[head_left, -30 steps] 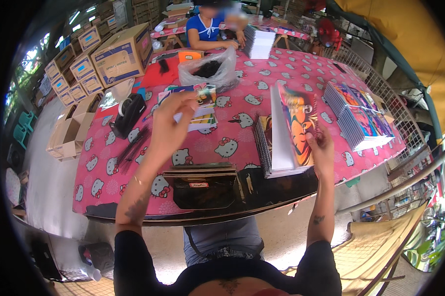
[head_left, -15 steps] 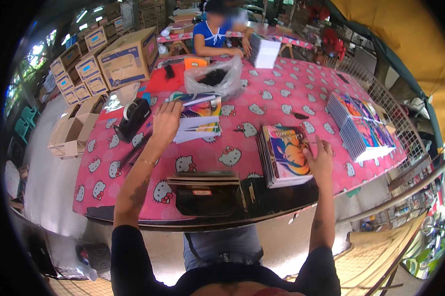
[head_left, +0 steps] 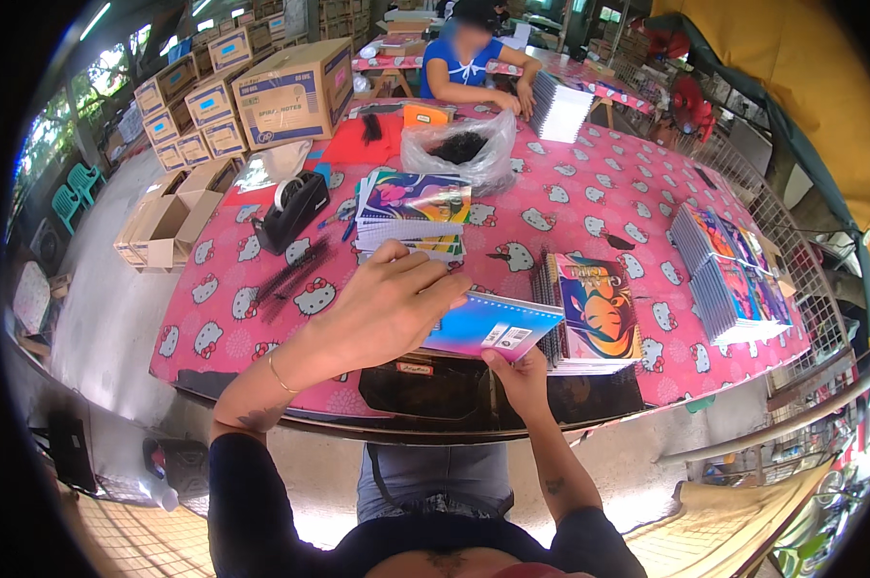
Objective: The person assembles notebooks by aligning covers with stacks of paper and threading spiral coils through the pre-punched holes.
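Between my hands, over the near middle of the table, is a blue-backed notebook [head_left: 464,326] with a row of punched holes along one edge. My left hand [head_left: 396,297] grips its left end, fingers curled over the top. At its lower right corner, my right hand [head_left: 517,378] pinches it with the thumb on the cover. A dark holder with wooden edges [head_left: 421,393] lies below, partly hidden by my hands and the notebook. To the right is a pile of spiral notebooks [head_left: 599,313] with colourful covers. Beyond my left hand sits a fanned stack of unbound notebooks [head_left: 416,200].
Black binding coils [head_left: 286,275] and a tape dispenser [head_left: 295,210] lie at left. A plastic bag [head_left: 459,154] of black pieces stands farther back. More notebooks [head_left: 729,279] are stacked at right. Cartons [head_left: 295,91] stand far left. A co-worker [head_left: 474,67] sits opposite.
My left hand has come from the unbound stack toward me, bringing a notebook. The right hand has left the spiral pile, moved left and taken hold of that notebook's corner.
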`<state>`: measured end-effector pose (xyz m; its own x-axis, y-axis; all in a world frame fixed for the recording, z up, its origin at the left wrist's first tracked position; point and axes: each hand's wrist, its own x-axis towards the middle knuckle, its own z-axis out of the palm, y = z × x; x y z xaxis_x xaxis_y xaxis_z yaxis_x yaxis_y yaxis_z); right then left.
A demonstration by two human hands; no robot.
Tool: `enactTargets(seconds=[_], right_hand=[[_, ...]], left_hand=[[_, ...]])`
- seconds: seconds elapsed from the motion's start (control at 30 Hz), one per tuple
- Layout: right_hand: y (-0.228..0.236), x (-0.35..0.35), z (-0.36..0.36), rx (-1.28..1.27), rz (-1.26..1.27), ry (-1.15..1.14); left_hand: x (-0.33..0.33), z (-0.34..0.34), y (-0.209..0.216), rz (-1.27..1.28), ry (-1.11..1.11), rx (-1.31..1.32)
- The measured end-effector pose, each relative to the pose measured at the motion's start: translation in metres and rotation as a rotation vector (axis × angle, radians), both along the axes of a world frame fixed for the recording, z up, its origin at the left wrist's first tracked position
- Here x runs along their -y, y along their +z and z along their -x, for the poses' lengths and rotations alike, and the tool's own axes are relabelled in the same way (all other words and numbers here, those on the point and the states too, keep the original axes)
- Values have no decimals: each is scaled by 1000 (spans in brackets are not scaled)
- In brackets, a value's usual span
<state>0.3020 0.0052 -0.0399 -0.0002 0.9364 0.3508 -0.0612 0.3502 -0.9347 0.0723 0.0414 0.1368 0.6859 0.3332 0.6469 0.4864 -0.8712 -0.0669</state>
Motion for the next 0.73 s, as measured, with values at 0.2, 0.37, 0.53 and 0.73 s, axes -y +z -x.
enactTargets(seconds=[0.2, 0.37, 0.53, 0.73], right_hand=[[0, -2, 6, 58, 21, 17], [0, -9, 4, 67, 104, 52], [-4, -10, -7, -20, 113, 86], [-17, -5, -21, -35, 117, 199]], left_hand=[[8, 13, -8, -74, 108, -37], [6, 13, -15, -129, 152, -36], [-1, 5, -7, -108, 118, -107], [-1, 2, -21, -128, 92, -138]])
